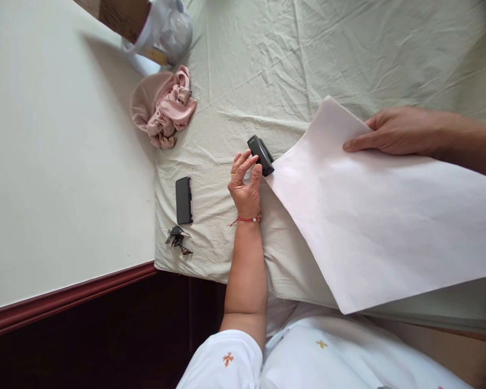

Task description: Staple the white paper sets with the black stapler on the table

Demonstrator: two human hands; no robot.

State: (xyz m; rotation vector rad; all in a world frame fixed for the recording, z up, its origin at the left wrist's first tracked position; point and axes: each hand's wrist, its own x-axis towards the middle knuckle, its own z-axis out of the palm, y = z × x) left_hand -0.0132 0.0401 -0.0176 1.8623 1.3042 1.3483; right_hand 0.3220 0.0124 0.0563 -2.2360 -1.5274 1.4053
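Pinching a black boxy stapler, left hand; right hand flat, pressing smooth paper.

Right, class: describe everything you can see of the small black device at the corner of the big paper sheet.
The small black device is a stubby, oblong block, dark and matte like plastic, possibly a stapler or punch, though that cannot be told. It lies tilted on the wrinkled pale cloth, its lower end meeting the near corner of the large white sheet. The left hand touches it with thumb and fingertips. The right hand rests on the sheet's far edge, away from the device.
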